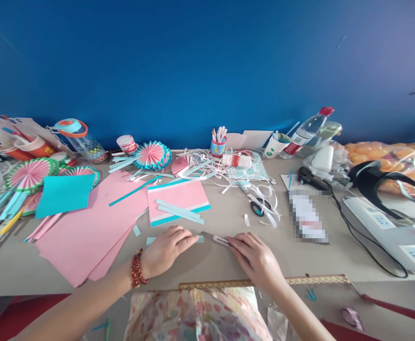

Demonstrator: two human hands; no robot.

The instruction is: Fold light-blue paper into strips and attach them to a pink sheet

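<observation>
My right hand (255, 258) is closed around a white utility knife (221, 240), its blade pointing left along the table. Just left of the blade, my left hand (168, 251) presses a pale blue paper strip (151, 240) down with fingers together; the strip shows at both sides of the hand. Beyond the hands lies a pink sheet with blue bands (179, 194), and several loose pale strips (181, 211) rest across it. A small pale blue scrap (136, 230) sits near my left hand. How the fingers grip the strip is partly hidden.
Large pink sheets (93, 222) and a teal sheet (65, 194) lie at left by folded paper rosettes (153, 155). Scissors (260, 207) lie among white paper shreds. A glue gun (308, 177), bottle (308, 130) and power strip (366, 213) are at right.
</observation>
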